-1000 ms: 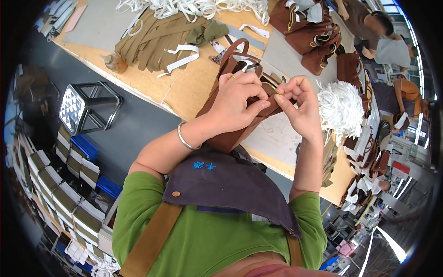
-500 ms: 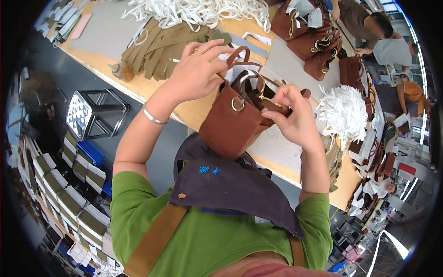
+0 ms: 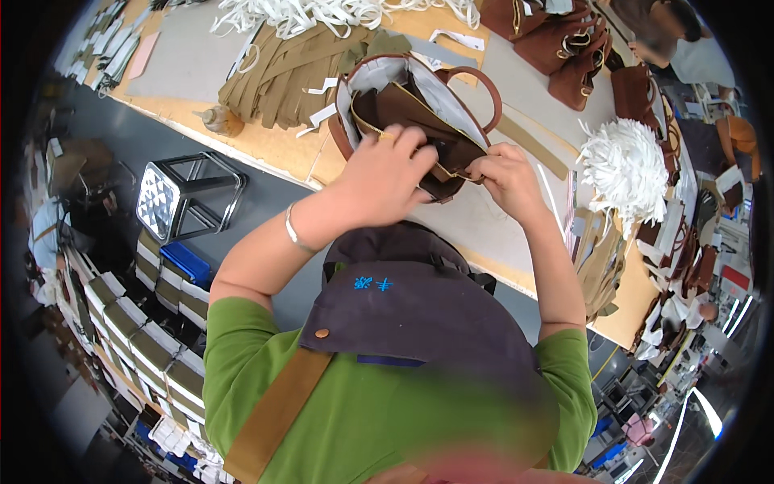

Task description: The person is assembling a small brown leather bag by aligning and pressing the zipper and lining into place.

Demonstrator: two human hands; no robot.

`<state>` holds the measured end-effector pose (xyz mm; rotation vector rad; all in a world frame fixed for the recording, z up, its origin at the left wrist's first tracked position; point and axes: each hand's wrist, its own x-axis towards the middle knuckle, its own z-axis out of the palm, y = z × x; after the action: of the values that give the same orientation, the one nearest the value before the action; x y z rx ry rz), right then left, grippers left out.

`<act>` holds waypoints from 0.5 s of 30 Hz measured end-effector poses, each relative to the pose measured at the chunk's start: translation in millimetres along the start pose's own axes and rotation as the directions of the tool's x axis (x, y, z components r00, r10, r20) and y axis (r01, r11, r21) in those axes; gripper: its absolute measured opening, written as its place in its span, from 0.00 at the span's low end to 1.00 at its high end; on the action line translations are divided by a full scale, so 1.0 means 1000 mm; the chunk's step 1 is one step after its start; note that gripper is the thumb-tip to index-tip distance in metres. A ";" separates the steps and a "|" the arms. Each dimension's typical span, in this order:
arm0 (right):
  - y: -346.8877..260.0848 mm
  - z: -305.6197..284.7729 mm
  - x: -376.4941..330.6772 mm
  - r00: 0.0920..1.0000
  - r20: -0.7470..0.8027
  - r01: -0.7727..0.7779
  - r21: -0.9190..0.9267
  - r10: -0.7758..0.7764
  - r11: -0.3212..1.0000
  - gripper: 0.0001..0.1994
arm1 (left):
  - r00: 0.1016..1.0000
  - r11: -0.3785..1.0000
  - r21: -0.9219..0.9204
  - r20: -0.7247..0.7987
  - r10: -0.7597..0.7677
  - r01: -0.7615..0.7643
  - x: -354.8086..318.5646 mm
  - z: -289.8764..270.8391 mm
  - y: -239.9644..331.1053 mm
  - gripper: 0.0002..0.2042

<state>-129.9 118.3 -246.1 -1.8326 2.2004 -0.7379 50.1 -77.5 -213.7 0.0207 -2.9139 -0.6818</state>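
A brown handbag (image 3: 403,111) with pale grey lining is tipped so that its open mouth faces up at me, at the table's near edge. A gold-toothed zip (image 3: 367,125) runs along the parted inner edges. My left hand (image 3: 385,176) lies over the bag's near side, its bent fingers gripping the zipped edge and partly reaching into the mouth. At the right corner, my right hand (image 3: 509,179) pinches the end of the zip between thumb and fingers. One rolled brown handle (image 3: 490,93) arches beyond the mouth. The bag's base is hidden.
Olive fabric strips (image 3: 278,73), heaped white straps (image 3: 322,12) and a small amber bottle (image 3: 219,121) lie left and beyond. A bundle of white strips (image 3: 621,173) sits right, with finished-looking brown bags (image 3: 556,48) behind. A metal stool (image 3: 189,194) stands left; another person (image 3: 677,40) is far right.
The bag has tipped, so its mouth now faces me. My left hand has come down from its far left rim to the near zipped edge; my right hand has shifted to the zip's end.
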 end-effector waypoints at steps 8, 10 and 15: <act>-0.062 0.002 -0.006 0.944 -0.308 -0.091 0.102 0.118 0.991 0.14 | 0.993 0.990 0.129 0.113 0.038 -0.052 0.035 0.008 -0.016 0.10; -0.087 0.029 -0.007 0.945 -0.240 -0.127 0.353 0.221 0.927 0.16 | 0.995 0.995 0.087 0.088 0.048 -0.056 0.031 0.006 -0.015 0.10; -0.067 0.066 0.006 0.922 -0.247 -0.249 0.211 0.298 0.945 0.18 | 0.977 0.976 0.106 0.120 0.177 -0.189 -0.001 0.001 -0.002 0.08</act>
<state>-43.8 88.3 -269.8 -1.3676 2.4007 -1.1419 51.3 -78.7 -215.3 -0.2781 -3.0057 -0.4973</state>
